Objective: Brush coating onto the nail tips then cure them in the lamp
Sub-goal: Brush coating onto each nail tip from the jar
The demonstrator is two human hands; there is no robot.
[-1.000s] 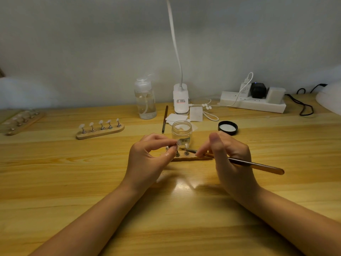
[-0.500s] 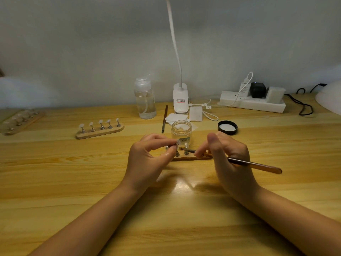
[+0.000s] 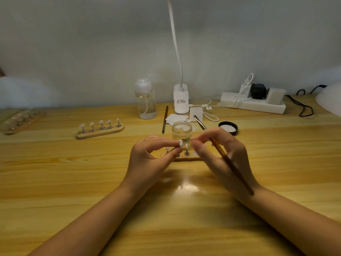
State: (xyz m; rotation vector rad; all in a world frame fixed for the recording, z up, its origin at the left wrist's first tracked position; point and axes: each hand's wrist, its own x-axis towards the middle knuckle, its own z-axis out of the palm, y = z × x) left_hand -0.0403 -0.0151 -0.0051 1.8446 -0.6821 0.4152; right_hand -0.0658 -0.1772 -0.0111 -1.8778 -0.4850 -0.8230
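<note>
At the centre of the light wooden table (image 3: 55, 182), the left hand (image 3: 147, 163) pinches one clear nail tip on its small metal stand (image 3: 181, 144), raised above the wooden holder strip (image 3: 186, 158). The right hand (image 3: 221, 154) grips the long brown-handled brush (image 3: 230, 163), fingertips at the tip. The open glass coating jar (image 3: 181, 131) stands just behind. Judged progress: coating under way; curing in the white dome lamp (image 3: 330, 98), far right, remains.

Clear nail tip (image 3: 180, 143) on metal peg, raised above wood holder (image 3: 186, 158), brush (image 3: 228, 160) tilted diag.
</note>
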